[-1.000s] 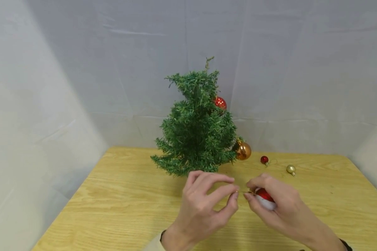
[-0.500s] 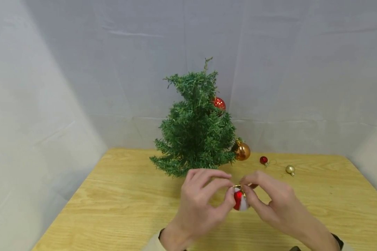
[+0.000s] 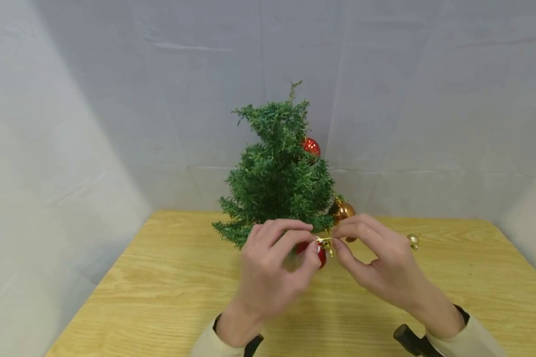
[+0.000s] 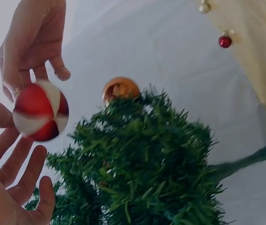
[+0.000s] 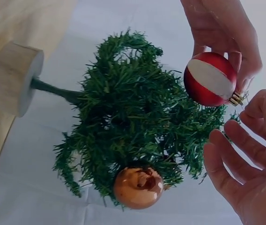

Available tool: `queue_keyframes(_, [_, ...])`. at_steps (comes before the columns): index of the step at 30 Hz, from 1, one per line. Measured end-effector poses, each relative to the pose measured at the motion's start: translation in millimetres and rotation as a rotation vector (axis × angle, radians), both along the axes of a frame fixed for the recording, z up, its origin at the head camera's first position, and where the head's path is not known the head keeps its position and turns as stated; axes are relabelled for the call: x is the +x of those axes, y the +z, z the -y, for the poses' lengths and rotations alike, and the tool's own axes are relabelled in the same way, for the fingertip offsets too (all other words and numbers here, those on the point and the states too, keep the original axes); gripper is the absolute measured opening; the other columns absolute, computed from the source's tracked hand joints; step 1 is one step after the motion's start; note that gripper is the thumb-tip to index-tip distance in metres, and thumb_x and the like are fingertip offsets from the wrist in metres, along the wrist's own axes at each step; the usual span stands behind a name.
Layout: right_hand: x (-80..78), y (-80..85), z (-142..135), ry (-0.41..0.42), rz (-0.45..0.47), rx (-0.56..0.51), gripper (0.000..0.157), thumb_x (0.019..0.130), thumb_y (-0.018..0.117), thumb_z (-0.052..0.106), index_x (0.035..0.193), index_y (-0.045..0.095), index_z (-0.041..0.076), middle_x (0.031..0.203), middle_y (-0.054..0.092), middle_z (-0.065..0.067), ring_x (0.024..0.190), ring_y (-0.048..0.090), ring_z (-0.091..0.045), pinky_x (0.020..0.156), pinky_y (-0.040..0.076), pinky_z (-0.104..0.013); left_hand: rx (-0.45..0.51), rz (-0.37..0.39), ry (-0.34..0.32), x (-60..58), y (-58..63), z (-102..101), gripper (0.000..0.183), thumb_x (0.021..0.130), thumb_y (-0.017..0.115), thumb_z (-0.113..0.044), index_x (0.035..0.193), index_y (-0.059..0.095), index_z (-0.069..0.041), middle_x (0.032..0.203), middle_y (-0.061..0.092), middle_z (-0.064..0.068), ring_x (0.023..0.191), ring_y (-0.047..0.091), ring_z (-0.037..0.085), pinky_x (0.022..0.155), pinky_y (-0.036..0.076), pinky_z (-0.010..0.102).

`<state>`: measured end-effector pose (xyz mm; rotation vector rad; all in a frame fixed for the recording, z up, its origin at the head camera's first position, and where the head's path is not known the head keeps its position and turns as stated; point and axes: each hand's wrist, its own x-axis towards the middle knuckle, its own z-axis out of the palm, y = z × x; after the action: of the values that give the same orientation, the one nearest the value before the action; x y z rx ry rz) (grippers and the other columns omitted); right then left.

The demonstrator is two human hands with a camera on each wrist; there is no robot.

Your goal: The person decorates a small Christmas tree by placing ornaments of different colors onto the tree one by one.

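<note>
A red-and-white bauble (image 3: 322, 256) hangs just in front of the lower right branches of a small artificial Christmas tree (image 3: 279, 183). My left hand (image 3: 270, 265) and right hand (image 3: 379, 260) pinch its gold cord (image 3: 323, 240) between thumb and forefinger, one from each side. Left fingers partly hide the bauble in the head view. White stripes and a gold cap (image 5: 236, 99) show on the bauble in the right wrist view. The other fingers of both hands are spread loosely.
On the tree hang a shiny red bauble (image 3: 311, 147) and an orange bauble (image 3: 345, 212). A small gold bauble (image 3: 413, 241) and a small red one (image 4: 225, 41) lie on the wooden table (image 3: 161, 277). The tree's round wooden base (image 5: 14, 78) shows in the right wrist view.
Both hands have moved left and forward to the tree with the bauble. One second ago the bauble lay inside my right hand; now it hangs from the cord pinched by both hands.
</note>
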<state>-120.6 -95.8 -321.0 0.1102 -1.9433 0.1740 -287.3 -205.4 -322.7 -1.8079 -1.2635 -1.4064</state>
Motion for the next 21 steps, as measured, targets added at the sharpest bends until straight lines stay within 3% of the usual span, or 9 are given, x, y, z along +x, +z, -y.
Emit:
queue_keyframes(7, [-13.3, 10.4, 1, 0.003, -0.003, -0.079, 0.024, 0.103, 0.059, 0.026, 0.094, 0.072, 0.008, 0.091, 0.071, -0.002, 0.075, 0.062, -0.008, 0.069, 0.052, -0.016, -0.061, 0.088, 0.031, -7.4, 12.0, -1, 0.006, 0.092, 0.071, -0.015, 0.091, 0.076, -0.012, 0.101, 0.075, 0.002, 0.091, 0.071, 0.017, 0.077, 0.054, 0.035])
queue_keyframes(13, [-26.0, 16.5, 1, -0.023, 0.004, -0.212, 0.007, 0.095, 0.067, 0.01, 0.094, 0.073, 0.009, 0.088, 0.071, -0.001, 0.07, 0.062, -0.005, 0.065, 0.052, -0.015, -0.104, 0.177, 0.03, -13.3, 16.9, -4, 0.008, 0.095, 0.07, -0.014, 0.094, 0.076, -0.009, 0.102, 0.074, 0.004, 0.096, 0.071, 0.017, 0.087, 0.059, 0.035])
queue_keyframes(21, [-40.5, 20.2, 1, -0.036, -0.005, -0.406, 0.008, 0.092, 0.071, 0.003, 0.095, 0.076, 0.008, 0.084, 0.071, -0.001, 0.064, 0.063, -0.006, 0.059, 0.052, -0.016, -0.167, 0.282, 0.049, -15.7, 24.6, -12, 0.013, 0.099, 0.066, -0.019, 0.098, 0.076, -0.012, 0.105, 0.072, 0.002, 0.094, 0.07, 0.014, 0.085, 0.059, 0.032])
